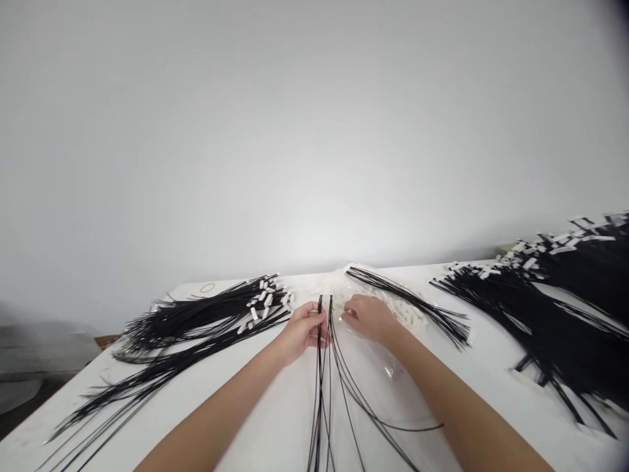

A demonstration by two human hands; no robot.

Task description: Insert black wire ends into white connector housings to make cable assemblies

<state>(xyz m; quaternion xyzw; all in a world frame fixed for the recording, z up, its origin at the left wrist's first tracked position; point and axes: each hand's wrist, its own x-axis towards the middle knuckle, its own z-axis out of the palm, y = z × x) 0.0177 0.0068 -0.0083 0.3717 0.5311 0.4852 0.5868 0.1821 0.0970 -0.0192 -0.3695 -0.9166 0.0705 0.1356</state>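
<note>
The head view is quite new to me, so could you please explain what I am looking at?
There is no machine here, only a person's two bare hands. The one picture comes from a camera worn on that person's head, looking forward and down, so the forearms reach in from the bottom edge. The left hand holds some thin black strands. The right hand is beside them, fingers bent; whether it holds anything is unclear. On the white table lie bundles to the left, a smaller bunch to the right, and a large pile at far right.
</note>
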